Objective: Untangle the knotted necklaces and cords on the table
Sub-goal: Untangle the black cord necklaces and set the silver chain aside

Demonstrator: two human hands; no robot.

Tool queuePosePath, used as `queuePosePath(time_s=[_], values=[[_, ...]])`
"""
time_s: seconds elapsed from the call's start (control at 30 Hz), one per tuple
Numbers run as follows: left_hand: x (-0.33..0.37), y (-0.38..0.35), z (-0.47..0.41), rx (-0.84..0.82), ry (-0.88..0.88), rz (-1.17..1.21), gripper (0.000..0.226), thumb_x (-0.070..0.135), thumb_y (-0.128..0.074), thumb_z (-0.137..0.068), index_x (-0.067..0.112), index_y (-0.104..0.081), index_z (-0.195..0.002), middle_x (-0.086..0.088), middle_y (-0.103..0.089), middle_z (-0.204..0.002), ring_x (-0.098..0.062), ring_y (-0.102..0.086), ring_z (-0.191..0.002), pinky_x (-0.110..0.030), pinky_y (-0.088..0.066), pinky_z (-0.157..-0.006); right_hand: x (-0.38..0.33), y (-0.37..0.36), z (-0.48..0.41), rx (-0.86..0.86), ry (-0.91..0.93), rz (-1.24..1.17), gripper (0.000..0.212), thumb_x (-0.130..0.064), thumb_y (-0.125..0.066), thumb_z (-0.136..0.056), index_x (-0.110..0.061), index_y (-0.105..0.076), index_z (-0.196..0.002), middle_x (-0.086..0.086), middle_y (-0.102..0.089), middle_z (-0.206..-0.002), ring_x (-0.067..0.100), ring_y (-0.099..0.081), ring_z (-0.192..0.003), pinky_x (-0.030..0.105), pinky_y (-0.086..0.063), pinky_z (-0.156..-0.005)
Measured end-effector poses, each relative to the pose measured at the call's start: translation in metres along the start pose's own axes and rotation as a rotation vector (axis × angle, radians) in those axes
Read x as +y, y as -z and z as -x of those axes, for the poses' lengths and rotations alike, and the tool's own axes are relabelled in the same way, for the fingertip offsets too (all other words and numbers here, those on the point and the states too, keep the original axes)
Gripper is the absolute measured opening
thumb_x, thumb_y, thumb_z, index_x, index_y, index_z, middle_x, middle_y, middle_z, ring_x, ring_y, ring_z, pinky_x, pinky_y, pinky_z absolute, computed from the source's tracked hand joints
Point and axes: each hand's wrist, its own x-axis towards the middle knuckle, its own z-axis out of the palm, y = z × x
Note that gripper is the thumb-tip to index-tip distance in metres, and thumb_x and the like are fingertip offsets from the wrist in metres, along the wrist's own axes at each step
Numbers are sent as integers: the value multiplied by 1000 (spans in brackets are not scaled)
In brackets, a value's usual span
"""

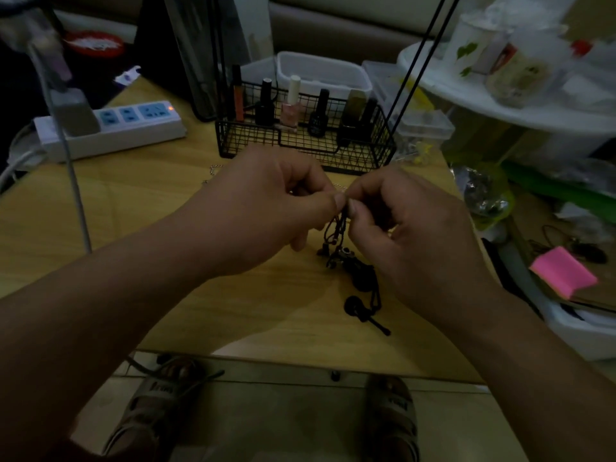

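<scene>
Bare forearms [110,295], strap sandals [393,415] w/ lettering

Left hand [266,208] and right hand [413,228] meet thumb to thumb, both pinching the cords [336,232].

The view is dim and underexposed, with muddy colours. The brightest area lies right of and behind the wire basket [333,155], where a white tray [483,101] and its load look pale and smeared out of focus. Left of the basket, the power strip [133,128] shows a small orange glow. In front of the basket, soft arm shadows darken the wooden surface [150,201], and the dark cords [336,235] lose detail. Far left of the basket, things blur and straight edges bow.
</scene>
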Motion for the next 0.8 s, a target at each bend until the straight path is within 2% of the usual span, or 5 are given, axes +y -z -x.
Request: queuePosePath(time_s=[0.23, 0.47, 0.57, 0.67, 0.8], values=[[-5, 3, -3, -91, 48, -1, 13, 34, -68, -93, 26, -72, -84, -5, -71, -65, -18, -68, -60, -47, -59, -70, -2, 0, 0, -83, -13, 10, 3, -17, -63, -101, -15, -64, -103, -14, -54, -87, 5, -49, -79, 11, -38, -66], [-8, 4, -5, -156, 64, 43, 12, 34, -66, -85, 22, -71, -86, -8, -71, -67, -23, -69, -63, -49, -59, -72, -5, 0, 0, -141, -46, -18, 3, -20, -59, -103, -19, -62, -102, -22, -48, -83, -7, -49, -78, 9, -37, -66], [-9, 5, -7, -183, 83, 92, 8, 18, -66, -86, 11, -69, -84, -7, -67, -65, -21, -65, -60, -41, -53, -66, -7, 0, 0, -155, -24, -5, 5, -22, -59, -101, -20, -63, -102, -20, -50, -84, 0, -51, -77, 14, -40, -65], [-10, 4, -8, -190, 96, 113, 6, 10, -68, -87, 7, -67, -81, -8, -64, -65, -21, -61, -60, -42, -51, -66, -9, -2, 1, -121, 11, 22, 6, -24, -63, -96, -19, -64, -99, -14, -56, -85, 4, -51, -76, 22, -43, -63], [-7, -2, -8, -86, 78, 144, 7, 11, -67, -83, 5, -66, -79, -8, -63, -62, -21, -58, -59, -42, -50, -65, -9, -6, 1, 11, 59, 99, 8, -20, -69, -92, -13, -65, -92, -8, -60, -80, 8, -51, -71, 25, -41, -60]])
